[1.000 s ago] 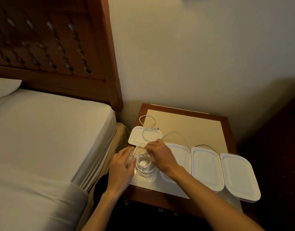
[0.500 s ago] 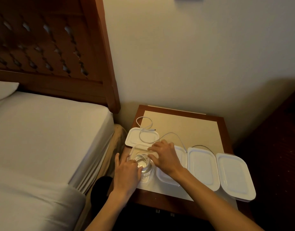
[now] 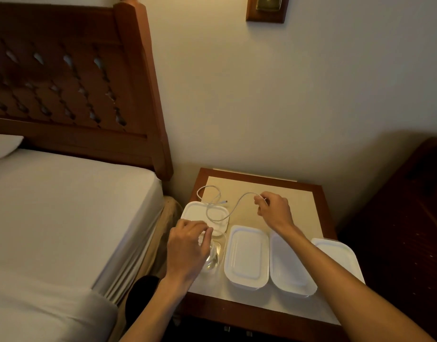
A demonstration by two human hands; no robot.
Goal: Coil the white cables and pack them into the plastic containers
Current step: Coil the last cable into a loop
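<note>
Wooden nightstand [image 3: 321,201] between bed [image 3: 64,218] and wall holds lidded containers [image 3: 247,257].

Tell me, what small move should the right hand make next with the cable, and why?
Probably draw the cable toward the open container under the left hand. The right hand pinches one end, while the loose length lies across the lid, uncoiled.

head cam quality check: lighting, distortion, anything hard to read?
Head view: dim warm light, dark shadow at right; wide-angle bends the headboard; the clear container under the left hand is hard to read; the white cable at the right hand stays readable against the table.
</note>
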